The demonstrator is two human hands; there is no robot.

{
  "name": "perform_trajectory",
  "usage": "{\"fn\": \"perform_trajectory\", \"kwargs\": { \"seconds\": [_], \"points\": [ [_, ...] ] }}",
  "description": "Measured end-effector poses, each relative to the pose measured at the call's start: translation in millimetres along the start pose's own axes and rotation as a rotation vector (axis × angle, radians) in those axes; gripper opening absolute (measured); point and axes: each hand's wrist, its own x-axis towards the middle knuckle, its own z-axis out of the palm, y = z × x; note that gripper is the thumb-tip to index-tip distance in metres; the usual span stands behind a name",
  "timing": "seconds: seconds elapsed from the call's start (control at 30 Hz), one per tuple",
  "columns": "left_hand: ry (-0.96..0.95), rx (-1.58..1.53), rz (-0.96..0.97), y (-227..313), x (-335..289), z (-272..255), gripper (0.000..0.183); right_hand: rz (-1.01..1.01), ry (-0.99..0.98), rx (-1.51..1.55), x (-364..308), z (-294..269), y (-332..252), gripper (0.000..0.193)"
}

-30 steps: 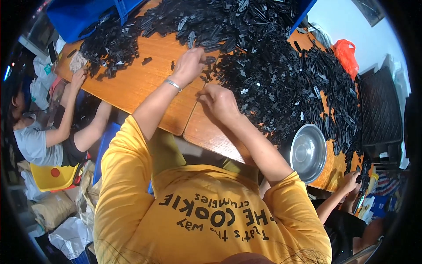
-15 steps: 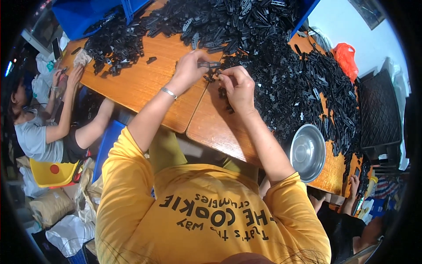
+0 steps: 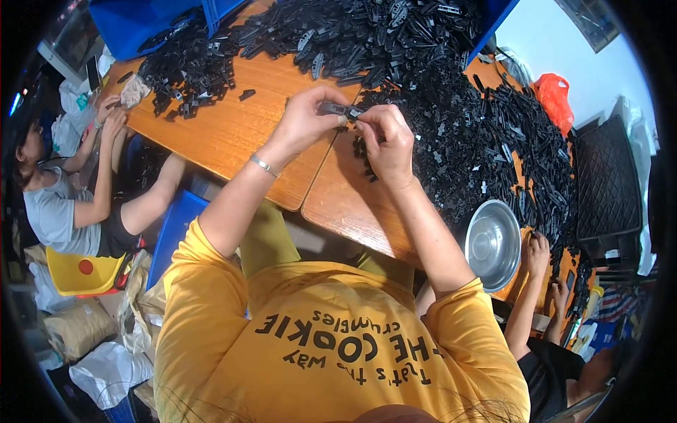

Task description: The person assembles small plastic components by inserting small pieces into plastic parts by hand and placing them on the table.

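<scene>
Between the fingers of my left hand (image 3: pixel 307 121) is a small black plastic part (image 3: pixel 337 108), long and narrow. My right hand (image 3: pixel 386 137) pinches at that part's right end; whether a separate tiny piece sits in those fingertips is too small to tell. Both hands hover over the wooden table (image 3: pixel 282 88), near the seam between its two tops. Just beyond and to the right of them spreads a heap of small black pieces (image 3: pixel 430 141). Longer black plastic parts (image 3: pixel 381 42) are piled up at the far side.
A steel bowl (image 3: pixel 492 243) stands at the table's right edge. Blue bins (image 3: pixel 141 28) border the far piles, and a red plastic bag (image 3: pixel 553 99) lies at the far right. One person (image 3: pixel 63 204) sits at the left; another person's arm (image 3: pixel 525 303) reaches onto the table at right.
My right fingers have come up against the black part, which now tilts down to the right. At the right, another person's hand has reached onto the table beside the bowl.
</scene>
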Motion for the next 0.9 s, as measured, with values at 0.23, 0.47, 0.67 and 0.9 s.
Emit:
{"fn": "perform_trajectory", "kwargs": {
  "seconds": [0.23,0.47,0.67,0.9],
  "points": [
    [-0.040,-0.014,0.018,-1,-3,2,0.028,-0.128,-0.056,-0.008,12,2,-12,0.017],
    [-0.059,0.023,-0.030,1,-8,2,0.028,-0.165,-0.136,-0.098,12,-4,-8,0.019],
    [-0.102,-0.059,-0.058,-1,-13,-1,0.032,-0.178,-0.163,-0.104,7,-4,1,0.019],
    [-0.096,0.168,0.065,-2,-36,-1,0.030,0.463,-0.370,0.124,-11,10,12,0.030]
  ]
}}
